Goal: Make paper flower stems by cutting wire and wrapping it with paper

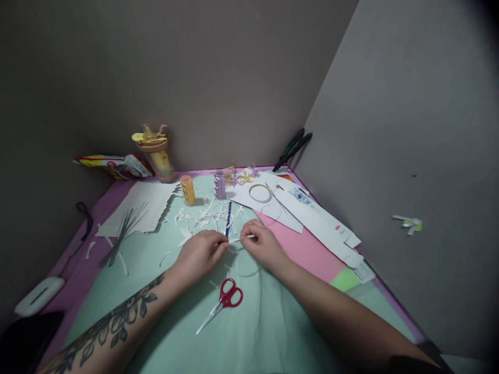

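My left hand (pixel 202 253) and my right hand (pixel 264 245) are close together over the middle of the table, each with thumb and fingers pinched. A thin white strip (pixel 234 241) runs between the fingertips, one end in each hand. Below it, a pale thin loop (pixel 251 274) curves near my right hand; whether it joins the strip I cannot tell. Just beyond my left fingertips lies a dark blue patterned pencil or pen (pixel 228 218). Scissors with red handles (pixel 225 300) rest nearer to me, their blades pointing down and left.
White paper scraps (pixel 202 215) litter the area behind my hands. Orange (pixel 187 190) and purple (pixel 220 185) small jars stand beyond, near wire flowers (pixel 245 178). Thin grey wires (pixel 123 234) lie left on white paper (pixel 136 202). Pliers (pixel 292 150) lean on the wall beside a bottle-free corner.
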`<action>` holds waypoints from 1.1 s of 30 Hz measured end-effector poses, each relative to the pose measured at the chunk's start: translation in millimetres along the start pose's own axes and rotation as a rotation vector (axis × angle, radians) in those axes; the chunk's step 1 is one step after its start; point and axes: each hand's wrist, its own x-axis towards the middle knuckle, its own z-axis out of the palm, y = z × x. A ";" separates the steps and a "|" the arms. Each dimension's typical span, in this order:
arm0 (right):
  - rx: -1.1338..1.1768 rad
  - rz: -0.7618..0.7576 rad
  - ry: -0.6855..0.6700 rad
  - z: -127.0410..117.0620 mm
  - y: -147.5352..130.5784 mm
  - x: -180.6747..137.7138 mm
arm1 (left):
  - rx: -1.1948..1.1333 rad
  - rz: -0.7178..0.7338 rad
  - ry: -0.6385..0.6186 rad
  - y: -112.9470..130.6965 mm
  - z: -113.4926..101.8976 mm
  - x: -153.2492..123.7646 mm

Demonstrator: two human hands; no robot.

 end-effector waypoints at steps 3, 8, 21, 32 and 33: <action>0.020 0.018 0.015 -0.3 -1.5 0.5 | 0.036 -0.008 0.019 0.8 -0.6 -0.8; 0.035 0.024 0.002 -0.7 -4.7 -0.5 | 0.041 -0.002 0.025 1.7 -0.8 -1.8; -0.023 -0.039 -0.009 1.8 -5.3 -3.7 | -0.218 -0.123 -0.039 -3.8 -1.1 0.6; -0.015 -0.097 -0.040 5.9 -10.9 -7.0 | -0.221 -0.123 -0.050 2.2 -2.8 -0.5; -0.001 -0.070 -0.044 5.5 -10.7 -6.6 | -0.225 -0.122 -0.050 2.0 -3.3 -0.4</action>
